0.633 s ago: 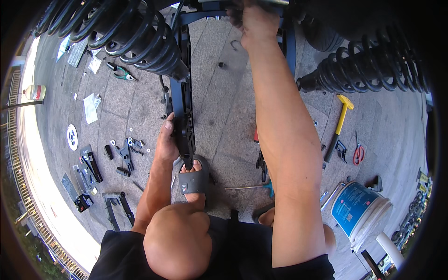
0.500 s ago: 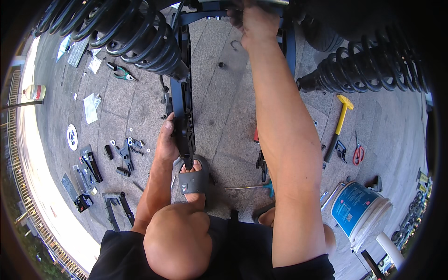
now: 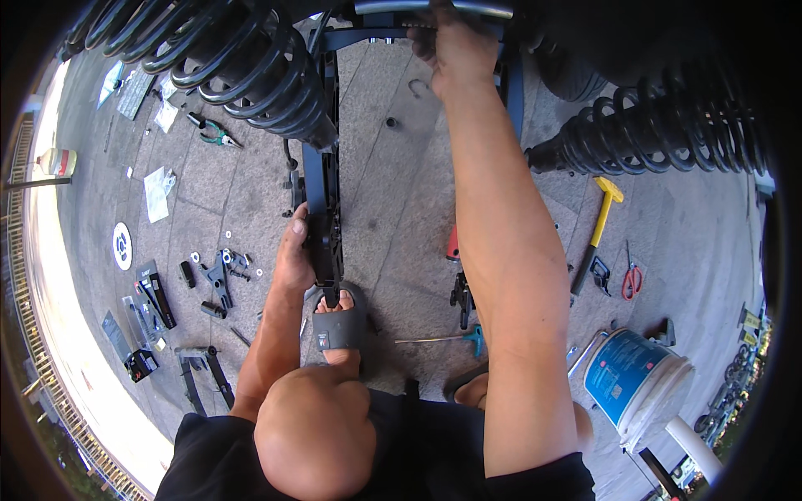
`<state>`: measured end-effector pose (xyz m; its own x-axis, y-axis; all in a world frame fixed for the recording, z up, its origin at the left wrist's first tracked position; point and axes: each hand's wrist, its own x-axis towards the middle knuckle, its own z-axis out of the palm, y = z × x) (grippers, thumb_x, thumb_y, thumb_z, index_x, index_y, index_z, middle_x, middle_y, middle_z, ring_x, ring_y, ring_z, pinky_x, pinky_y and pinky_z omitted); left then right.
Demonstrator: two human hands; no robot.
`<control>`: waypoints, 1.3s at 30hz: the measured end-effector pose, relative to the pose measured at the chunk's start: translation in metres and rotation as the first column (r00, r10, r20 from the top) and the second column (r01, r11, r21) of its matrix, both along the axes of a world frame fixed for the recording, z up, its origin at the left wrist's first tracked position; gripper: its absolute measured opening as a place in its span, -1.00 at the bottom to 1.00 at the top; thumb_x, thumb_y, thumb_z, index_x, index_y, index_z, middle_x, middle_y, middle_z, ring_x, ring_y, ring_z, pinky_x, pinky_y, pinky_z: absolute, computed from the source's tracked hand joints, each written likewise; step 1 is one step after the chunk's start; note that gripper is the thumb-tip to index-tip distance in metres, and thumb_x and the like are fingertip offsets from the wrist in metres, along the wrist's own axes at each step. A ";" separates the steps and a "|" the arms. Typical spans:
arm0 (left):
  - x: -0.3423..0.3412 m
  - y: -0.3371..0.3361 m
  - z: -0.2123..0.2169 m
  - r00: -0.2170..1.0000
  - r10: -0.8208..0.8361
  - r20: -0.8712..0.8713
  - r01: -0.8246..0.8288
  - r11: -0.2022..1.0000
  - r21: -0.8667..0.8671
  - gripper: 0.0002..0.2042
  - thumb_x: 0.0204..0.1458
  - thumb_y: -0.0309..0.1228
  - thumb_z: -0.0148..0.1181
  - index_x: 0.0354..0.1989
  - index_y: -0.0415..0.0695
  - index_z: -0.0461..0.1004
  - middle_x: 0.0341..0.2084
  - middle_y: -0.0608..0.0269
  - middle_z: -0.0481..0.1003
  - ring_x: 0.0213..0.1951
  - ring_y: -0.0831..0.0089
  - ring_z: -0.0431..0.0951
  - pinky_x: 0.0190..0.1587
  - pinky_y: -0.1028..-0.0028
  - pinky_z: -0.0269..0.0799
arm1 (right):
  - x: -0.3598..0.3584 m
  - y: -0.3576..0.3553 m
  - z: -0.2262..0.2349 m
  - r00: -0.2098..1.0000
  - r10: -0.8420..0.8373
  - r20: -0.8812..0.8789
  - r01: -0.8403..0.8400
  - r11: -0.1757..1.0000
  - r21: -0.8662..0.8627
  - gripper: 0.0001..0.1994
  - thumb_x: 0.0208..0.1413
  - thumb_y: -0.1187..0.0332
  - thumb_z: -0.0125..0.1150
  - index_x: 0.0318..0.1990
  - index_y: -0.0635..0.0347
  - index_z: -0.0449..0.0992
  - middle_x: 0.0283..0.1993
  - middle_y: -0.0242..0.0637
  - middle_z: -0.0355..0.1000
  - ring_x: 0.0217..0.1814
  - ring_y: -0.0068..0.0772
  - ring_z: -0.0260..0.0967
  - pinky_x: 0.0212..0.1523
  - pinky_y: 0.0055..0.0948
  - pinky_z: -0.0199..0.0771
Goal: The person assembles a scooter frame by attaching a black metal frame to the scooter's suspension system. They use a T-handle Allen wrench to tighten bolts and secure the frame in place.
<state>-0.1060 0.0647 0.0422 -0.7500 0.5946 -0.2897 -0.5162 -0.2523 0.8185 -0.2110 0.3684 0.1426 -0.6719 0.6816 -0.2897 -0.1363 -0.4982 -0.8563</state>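
Observation:
My left hand [image 3: 294,257] is closed on the lower end of a dark blue and black metal frame rail [image 3: 314,179]. Its thumb lies along the outer side; the other fingers are hidden behind the rail. My right arm reaches far forward, and my right hand [image 3: 458,54] is closed at a silver metal tube [image 3: 384,7] on the frame's far crossbar. Its fingers are curled and partly in shadow. Large black coil-spring shock absorbers flank the frame, one at the left [image 3: 242,79] and one at the right [image 3: 643,134].
Green-handled pliers [image 3: 219,135], plastic bags [image 3: 156,194] and loose parts [image 3: 219,280] lie on the paving at left. At right are a yellow hammer [image 3: 602,213], red-handled scissors [image 3: 632,282] and a blue-and-white bucket [image 3: 626,376]. A T-handle wrench [image 3: 447,338] lies near my feet.
The view has shifted slightly, so the floor items appear a little further left and lower. More of the silver tube shows. Both hands keep their places on the frame.

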 end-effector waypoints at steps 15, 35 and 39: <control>-0.041 -0.001 0.004 0.976 -0.160 0.145 0.185 0.966 -0.182 -0.10 -0.04 0.01 0.21 0.40 -0.19 -0.06 0.10 0.16 0.31 0.05 0.40 0.33 0.09 0.39 0.28 | 0.003 0.000 0.007 0.990 0.045 0.133 -0.041 0.999 -0.033 -0.81 0.17 0.16 0.21 -0.38 0.02 0.46 -0.60 -0.42 0.43 -0.72 -0.52 0.27 -0.73 -0.45 0.09; -0.070 0.026 0.037 0.888 -0.329 0.322 0.455 0.734 -0.504 -0.30 -0.25 0.08 0.38 -0.02 -0.13 0.32 -0.32 0.27 0.38 -0.27 0.45 0.41 -0.19 0.32 0.41 | -0.013 0.014 -0.009 0.995 0.076 0.072 -0.074 0.997 -0.021 -0.75 0.15 0.15 0.24 -0.39 0.12 0.46 -0.61 -0.37 0.41 -0.71 -0.51 0.28 -0.75 -0.54 0.17; -0.067 0.025 0.030 0.886 -0.324 0.332 0.452 0.764 -0.460 -0.34 -0.20 0.07 0.36 -0.03 -0.12 0.32 -0.32 0.31 0.37 -0.29 0.49 0.42 -0.23 0.38 0.42 | -0.011 0.011 -0.005 0.995 0.014 0.098 -0.006 0.996 -0.084 -0.74 0.16 0.15 0.22 -0.43 0.11 0.44 -0.61 -0.37 0.42 -0.71 -0.51 0.28 -0.73 -0.55 0.18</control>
<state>-0.1730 0.0900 0.0721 -0.3652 0.5357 -0.7613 -0.6568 0.4313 0.6185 -0.2219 0.3796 0.1379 -0.6441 0.6455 -0.4104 -0.0477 -0.5694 -0.8207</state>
